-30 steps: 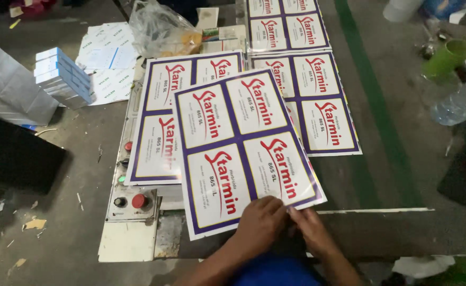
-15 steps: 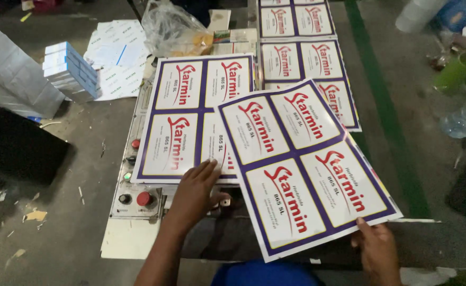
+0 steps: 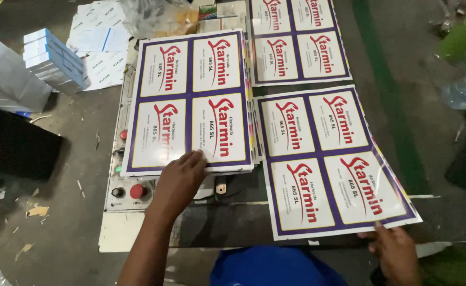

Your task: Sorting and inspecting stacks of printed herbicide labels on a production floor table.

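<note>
Around my workstation lies a dark, grimy concrete floor strewn with paper scraps. A green painted stripe runs along it at my right. A cream control panel with red buttons edges the machine bed. Light is dim and even.

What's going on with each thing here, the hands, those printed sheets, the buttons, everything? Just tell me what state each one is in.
left hand: flat on the stack's near edge.
right hand: pinching the loose sheet's near corner.
stack of printed sheets: lying flat, squared up.
loose printed sheet: pulled aside to the right, slightly angled.
far printed sheets: lying flat.
red button: untouched.
stack of small boxes: piled on the floor.
</note>
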